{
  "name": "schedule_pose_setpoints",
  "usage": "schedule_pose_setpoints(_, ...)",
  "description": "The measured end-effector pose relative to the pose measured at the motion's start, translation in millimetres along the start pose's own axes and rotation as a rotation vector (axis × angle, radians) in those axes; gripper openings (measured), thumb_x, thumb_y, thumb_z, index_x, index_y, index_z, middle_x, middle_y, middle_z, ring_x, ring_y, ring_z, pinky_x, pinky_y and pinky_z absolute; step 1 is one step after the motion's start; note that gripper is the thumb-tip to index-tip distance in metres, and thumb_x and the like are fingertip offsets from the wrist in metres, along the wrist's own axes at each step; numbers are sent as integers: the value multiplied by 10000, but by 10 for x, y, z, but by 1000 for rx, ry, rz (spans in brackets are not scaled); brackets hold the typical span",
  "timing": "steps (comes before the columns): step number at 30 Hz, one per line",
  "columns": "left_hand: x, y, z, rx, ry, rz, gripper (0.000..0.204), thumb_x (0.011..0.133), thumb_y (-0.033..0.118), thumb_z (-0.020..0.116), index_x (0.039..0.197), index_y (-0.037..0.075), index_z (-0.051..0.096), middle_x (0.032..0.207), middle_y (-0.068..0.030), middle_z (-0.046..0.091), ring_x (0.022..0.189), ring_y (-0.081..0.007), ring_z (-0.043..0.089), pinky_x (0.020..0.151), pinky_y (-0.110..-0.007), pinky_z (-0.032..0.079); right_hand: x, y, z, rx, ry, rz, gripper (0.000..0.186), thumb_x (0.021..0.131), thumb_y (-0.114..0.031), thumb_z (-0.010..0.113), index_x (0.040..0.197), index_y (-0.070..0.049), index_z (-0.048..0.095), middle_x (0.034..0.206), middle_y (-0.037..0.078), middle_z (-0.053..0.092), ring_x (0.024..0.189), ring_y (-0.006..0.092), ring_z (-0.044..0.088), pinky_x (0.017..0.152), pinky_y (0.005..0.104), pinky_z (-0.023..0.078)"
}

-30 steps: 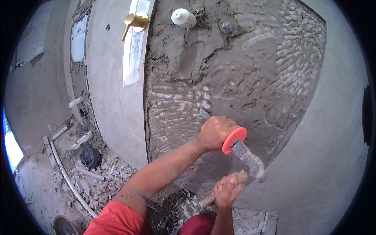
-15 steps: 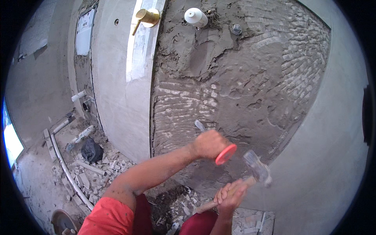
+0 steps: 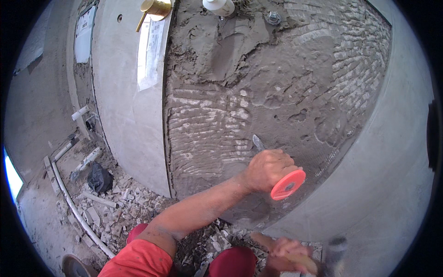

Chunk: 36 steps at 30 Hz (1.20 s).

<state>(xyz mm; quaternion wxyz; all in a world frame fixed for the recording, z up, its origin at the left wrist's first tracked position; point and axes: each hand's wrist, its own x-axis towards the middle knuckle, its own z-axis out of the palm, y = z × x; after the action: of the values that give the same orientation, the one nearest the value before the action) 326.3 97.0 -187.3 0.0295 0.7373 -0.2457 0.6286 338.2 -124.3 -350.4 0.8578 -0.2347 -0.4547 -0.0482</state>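
Note:
My left hand [image 3: 270, 167] is closed on a steel chisel [image 3: 257, 141] with a round red hand guard [image 3: 288, 184]; the blade points up-left at the ridged grey mortar [image 3: 207, 120] on the wall. Lower right, my right hand [image 3: 290, 253] grips a wooden-handled hammer [image 3: 336, 254], both smeared by motion, the head well away from the chisel's struck end.
A brass fitting [image 3: 157, 9], a white cap [image 3: 218, 6] and a small metal fitting [image 3: 273, 17] stick out above. Smooth panels [image 3: 124, 111] flank the mortar. Broken tile rubble [image 3: 138, 194], pipes [image 3: 83, 221], a black bag [image 3: 99, 177] and a bucket [image 3: 76, 265] lie below left.
The hammer has swung down and away from the chisel's end. My left hand has shifted right with the chisel, its tip now farther right on the mortar.

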Motion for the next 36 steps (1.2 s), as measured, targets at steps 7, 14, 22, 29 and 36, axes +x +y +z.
schedule_pose_setpoints(7, 13, -82, -32, -17, 66, 11, 175, 744, 103, 784, 746, 54, 616, 647, -50, 577, 533, -230, 575, 457, -351, 437, 297, -30, 98, -928, -516, -73, 397, 973, -495, 525, 884, -122, 420, 651, 58, 483, 489, 159, 468, 433, 273, 414)
schedule_pose_setpoints(14, 33, -73, -30, 5, -13, -58, 231, 639, 171, 724, 826, 57, 650, 655, -53, 563, 589, -249, 593, 534, -377, 476, 125, 190, -46, -241, -80, 468, 452, 981, -560, 454, 853, -129, 417, 618, 22, 467, 471, 151, 468, 420, 266, 427)
schedule_pose_setpoints(22, 23, -71, 11, 75, 4, -66, 252, 643, 202, 716, 842, 60, 654, 662, -52, 569, 612, -251, 611, 551, -377, 475, 195, 185, 170, 19, 114, 23, 485, 951, -600, 518, 873, -138, 391, 560, 41, 427, 360, 143, 400, 327, 262, 398)
schedule_pose_setpoints(29, 68, -112, 49, 104, 9, -90, 205, 653, 205, 714, 768, 76, 605, 660, -57, 568, 615, -253, 615, 560, -375, 485, 195, 232, -231, -234, 156, 557, 426, 1011, -539, 394, 906, -127, 416, 601, 25, 430, 378, 141, 382, 332, 285, 385)
schedule_pose_setpoints(36, 80, -110, 116, 60, -13, -90, 252, 620, 175, 743, 809, 51, 633, 685, -62, 591, 611, -259, 616, 542, -369, 474, 403, 373, -153, -660, -291, 88, 541, 980, -612, 422, 1056, -77, 435, 554, 41, 441, 446, 170, 436, 422, 330, 447)
